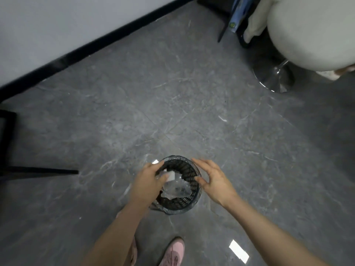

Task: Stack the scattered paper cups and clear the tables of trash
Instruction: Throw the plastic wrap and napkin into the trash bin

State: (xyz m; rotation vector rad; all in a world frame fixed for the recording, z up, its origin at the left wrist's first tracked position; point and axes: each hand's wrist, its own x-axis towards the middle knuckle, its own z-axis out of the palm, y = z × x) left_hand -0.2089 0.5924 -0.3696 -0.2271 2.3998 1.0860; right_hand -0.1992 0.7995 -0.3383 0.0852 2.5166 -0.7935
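Pink sneakers (173,251) stand on the grey marbled floor (134,112), just short of a small black mesh wastebasket lined with a thin plastic bag (190,170). Crumpled clear plastic and a white paper scrap (171,176) sit at its mouth under the left hand (148,181). That light trash could spring out or catch on the rim and land on the floor. Left fingers curl over the trash; whether they pinch it, I cannot tell. The right hand (215,179) hovers spread beside the rim, holding nothing
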